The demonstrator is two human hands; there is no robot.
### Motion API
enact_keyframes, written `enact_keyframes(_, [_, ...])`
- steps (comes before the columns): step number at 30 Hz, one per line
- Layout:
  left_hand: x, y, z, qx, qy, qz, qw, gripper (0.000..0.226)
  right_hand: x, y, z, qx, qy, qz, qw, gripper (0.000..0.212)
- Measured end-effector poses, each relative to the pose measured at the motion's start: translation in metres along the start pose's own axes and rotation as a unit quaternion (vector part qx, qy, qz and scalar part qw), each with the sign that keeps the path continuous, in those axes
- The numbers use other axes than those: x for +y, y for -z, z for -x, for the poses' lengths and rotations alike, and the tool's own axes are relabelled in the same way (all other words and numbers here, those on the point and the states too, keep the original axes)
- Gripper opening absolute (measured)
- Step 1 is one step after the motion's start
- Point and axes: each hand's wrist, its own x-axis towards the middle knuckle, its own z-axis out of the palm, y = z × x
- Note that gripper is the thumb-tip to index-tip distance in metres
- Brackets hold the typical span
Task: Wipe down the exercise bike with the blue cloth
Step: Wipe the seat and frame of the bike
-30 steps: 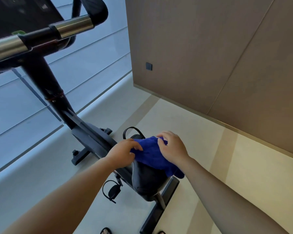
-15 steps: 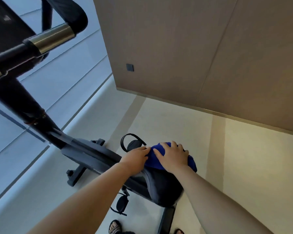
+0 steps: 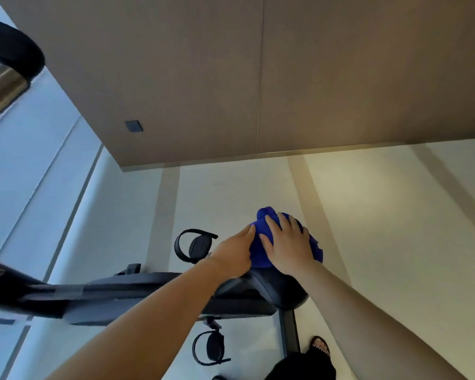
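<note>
Left hand (image 3: 235, 252) and right hand (image 3: 288, 248) slid blue cloth (image 3: 266, 216) along seat (image 3: 274, 287), fingers flat

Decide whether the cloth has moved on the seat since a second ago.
Yes. The cloth has slid rightward across the seat, away from the pedal.

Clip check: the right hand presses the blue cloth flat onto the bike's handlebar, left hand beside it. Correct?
Wrong spot. In the head view the right hand presses the blue cloth onto the bike's saddle, left hand beside it.
</note>
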Motion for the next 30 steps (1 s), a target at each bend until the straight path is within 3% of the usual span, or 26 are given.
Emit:
enact_keyframes(4, [0.001,-0.003,0.008,-0.003,-0.028,-0.014,1.000,0.070,-0.004,-0.010,0.032,0.029,-0.019,-0.010,0.999,0.055])
enact_keyframes(10, [0.004,0.003,0.007,0.006,-0.014,-0.012,1.000,0.061,-0.003,0.015,0.003,-0.048,-0.010,-0.013,0.999,0.054])
enact_keyframes(13, [0.006,0.004,0.009,0.021,-0.004,0.023,1.000,0.052,-0.010,0.017,0.010,-0.042,-0.012,-0.016,0.999,0.051])
enact_keyframes(18, [0.023,0.005,0.001,0.072,0.055,0.077,0.993,0.025,0.002,0.008,0.024,-0.034,0.030,-0.020,0.999,0.053])
enact_keyframes(23, [0.026,-0.003,-0.003,0.081,0.087,0.062,0.991,0.027,0.011,0.024,-0.017,-0.102,0.099,-0.020,0.990,0.047])
enact_keyframes(30, [0.059,-0.027,-0.014,0.245,0.233,0.107,0.935,0.032,0.039,0.027,-0.020,-0.091,0.232,0.000,0.968,0.044])
